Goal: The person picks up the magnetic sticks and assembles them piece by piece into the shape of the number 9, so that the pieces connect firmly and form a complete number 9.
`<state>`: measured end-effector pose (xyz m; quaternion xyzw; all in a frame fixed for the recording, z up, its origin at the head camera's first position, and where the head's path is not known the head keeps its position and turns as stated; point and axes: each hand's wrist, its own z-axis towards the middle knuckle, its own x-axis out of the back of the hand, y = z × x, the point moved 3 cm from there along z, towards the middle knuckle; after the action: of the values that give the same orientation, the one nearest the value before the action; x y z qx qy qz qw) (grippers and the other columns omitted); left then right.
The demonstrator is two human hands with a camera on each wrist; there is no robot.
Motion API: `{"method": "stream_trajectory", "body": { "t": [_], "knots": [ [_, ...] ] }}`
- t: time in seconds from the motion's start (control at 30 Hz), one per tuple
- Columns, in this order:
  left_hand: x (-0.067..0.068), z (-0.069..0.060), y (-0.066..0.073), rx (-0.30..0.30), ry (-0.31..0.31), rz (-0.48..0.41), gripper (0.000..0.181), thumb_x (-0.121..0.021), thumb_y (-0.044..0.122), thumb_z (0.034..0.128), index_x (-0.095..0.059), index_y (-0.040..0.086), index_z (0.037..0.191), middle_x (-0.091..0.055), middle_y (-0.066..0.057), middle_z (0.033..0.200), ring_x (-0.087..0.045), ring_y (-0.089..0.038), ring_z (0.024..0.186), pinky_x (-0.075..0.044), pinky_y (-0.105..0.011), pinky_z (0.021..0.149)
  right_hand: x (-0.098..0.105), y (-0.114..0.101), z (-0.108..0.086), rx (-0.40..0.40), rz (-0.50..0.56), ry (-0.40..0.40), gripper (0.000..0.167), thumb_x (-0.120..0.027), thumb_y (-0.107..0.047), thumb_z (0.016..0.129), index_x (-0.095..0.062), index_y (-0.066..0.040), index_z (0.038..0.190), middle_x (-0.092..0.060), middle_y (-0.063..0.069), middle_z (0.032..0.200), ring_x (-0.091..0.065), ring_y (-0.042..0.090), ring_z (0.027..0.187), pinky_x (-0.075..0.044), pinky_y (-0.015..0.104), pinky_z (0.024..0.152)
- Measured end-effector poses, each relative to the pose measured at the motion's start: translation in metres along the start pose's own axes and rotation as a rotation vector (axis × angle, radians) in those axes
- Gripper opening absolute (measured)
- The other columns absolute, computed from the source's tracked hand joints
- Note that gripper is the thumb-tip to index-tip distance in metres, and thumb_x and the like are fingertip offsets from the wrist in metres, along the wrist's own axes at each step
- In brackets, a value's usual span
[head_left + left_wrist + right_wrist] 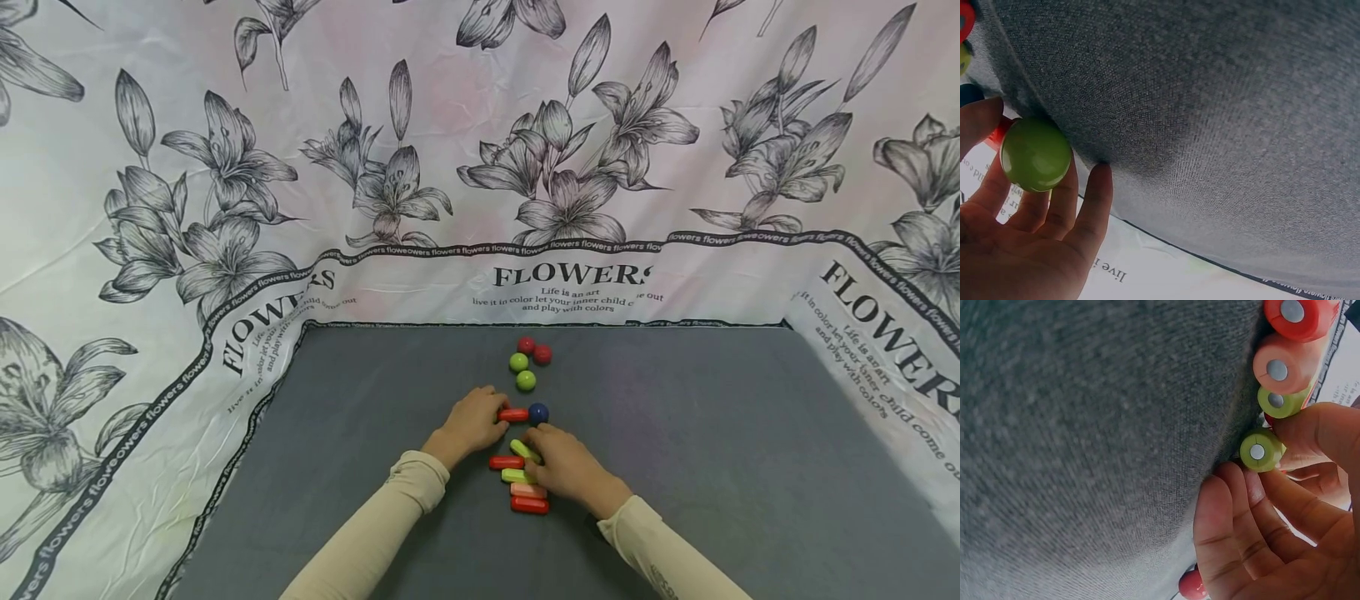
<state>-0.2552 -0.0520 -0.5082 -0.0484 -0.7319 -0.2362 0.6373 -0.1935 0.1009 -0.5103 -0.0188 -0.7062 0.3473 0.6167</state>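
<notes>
My left hand [474,421] holds a red magnetic stick [513,414], its thumb against the stick. A glossy green ball [1035,153] sits at the stick's near end, inside the curled fingers, hidden in the head view. At the stick's other end is a dark blue ball [538,414]. My right hand [570,464] pinches a yellow-green stick [1257,452] between thumb and fingers, its round metal-centred end facing the wrist camera. Beneath that hand lie a red stick [507,462], another yellow-green stick [517,476], a salmon stick [528,490] and a second red stick [529,505], roughly side by side.
Two red balls [542,355] and two green balls [526,381] stand farther back on the grey tabletop [360,392]. A white cloth [420,287] printed with flowers and lettering rises behind and along both sides.
</notes>
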Motion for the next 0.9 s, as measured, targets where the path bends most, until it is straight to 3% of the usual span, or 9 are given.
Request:
{"method": "stream_trajectory", "body": {
  "t": [0.27,0.6,0.9],
  "knots": [
    [0.001,0.0,-0.002,0.005,-0.01,-0.008,0.026,-0.069,0.026,0.0945,-0.07,0.014,0.118,-0.064,-0.002,0.108,-0.061,-0.019,0.101,-0.054,-0.037,0.085,-0.002,0.001,0.002,-0.002,0.015,0.004,0.026,-0.072,-0.012,0.088,-0.067,-0.004,0.111,-0.053,-0.001,0.081,-0.045,0.011,0.068,-0.037,0.027,0.061],
    [0.013,-0.003,-0.013,0.002,-0.013,-0.072,0.027,-0.076,0.026,0.0886,-0.071,0.016,0.113,-0.066,-0.003,0.109,-0.064,-0.019,0.098,-0.054,-0.039,0.088,-0.003,-0.002,0.005,0.005,0.081,0.03,0.025,-0.07,-0.012,0.09,-0.065,-0.006,0.113,-0.056,-0.002,0.081,-0.048,0.01,0.069,-0.039,0.026,0.061],
    [0.013,-0.007,-0.016,0.024,-0.011,-0.126,0.025,-0.074,0.024,0.0904,-0.071,0.015,0.113,-0.066,-0.006,0.108,-0.065,-0.024,0.097,-0.054,-0.044,0.087,-0.016,-0.015,0.005,0.028,0.158,0.035,0.024,-0.068,-0.013,0.091,-0.065,-0.006,0.113,-0.06,-0.003,0.082,-0.05,0.007,0.069,-0.042,0.024,0.061]
  ]
}}
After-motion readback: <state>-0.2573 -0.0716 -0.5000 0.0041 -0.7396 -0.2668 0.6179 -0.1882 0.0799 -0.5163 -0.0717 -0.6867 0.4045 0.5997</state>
